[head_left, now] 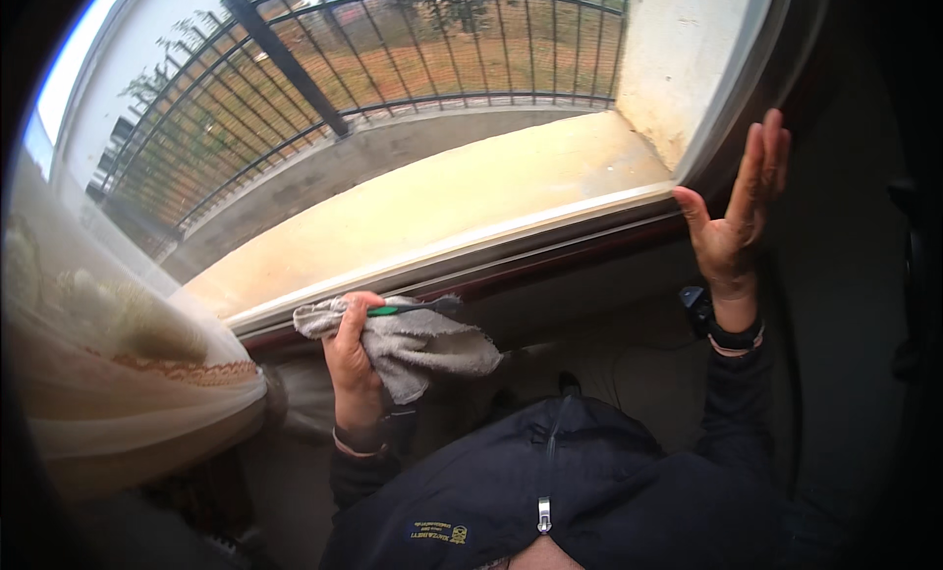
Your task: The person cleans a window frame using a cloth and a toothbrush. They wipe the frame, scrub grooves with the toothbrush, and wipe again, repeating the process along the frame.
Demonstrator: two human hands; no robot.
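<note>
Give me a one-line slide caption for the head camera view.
Left hand holds a grey rag and green-handled tool at the window sill; right hand raised open.

The left hand (351, 359) rested at the long pale window sill frame (462, 246), gripping a crumpled grey cloth (422, 344) and a slim green-handled tool (408, 308) lying across the cloth. The right hand (732, 217) stood raised to the right, beside the frame's right edge. A black metal railing (324, 69) ran beyond the sill; a cream lace curtain (108, 344) hung left
</note>
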